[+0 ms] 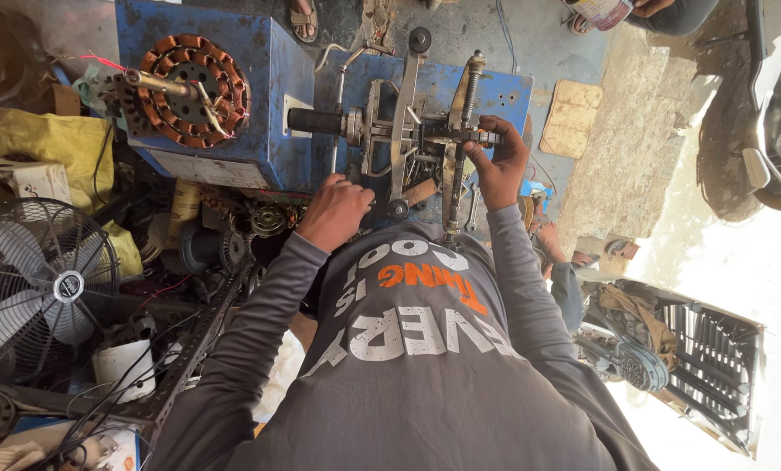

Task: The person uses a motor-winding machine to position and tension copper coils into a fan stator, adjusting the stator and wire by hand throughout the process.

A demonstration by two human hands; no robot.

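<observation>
- The right hand (pixel 499 166) is raised at the far side of a grey metal winding frame with upright bars and threaded rods (pixel 416 131); its fingers are curled closed around the end of a dark horizontal shaft (pixel 469 135) that runs through that frame.
- The left hand (pixel 334 209) sits lower and nearer the body, knuckles up, fingers folded under at the foot of the frame; the view is poor here, so I cannot tell whether its grip has hold of anything.
- The frame stands on a worn blue metal worktop (pixel 504 92), just beside a blue metal box (pixel 268 105), and a black cylindrical handle (pixel 316 120) sticks out from the frame toward the box.
- On the face of the blue box rests a round stator ringed with copper-coloured wire coils (pixel 194 92), with a metal rod (pixel 159 83) lying across it.
- To the left, well apart from the hands, stands a black wire-guarded fan with grey blades (pixel 37 283); a yellow sack (pixel 46 144) lies beyond it.
- Dark gears and motor parts (pixel 242 235) are heaped between the fan and the left forearm.
- A white plastic tub (pixel 124 366) sits near the bottom left among loose black wires.
- The person wears a grey long-sleeved shirt (pixel 425 392) with white and orange lettering.
</observation>
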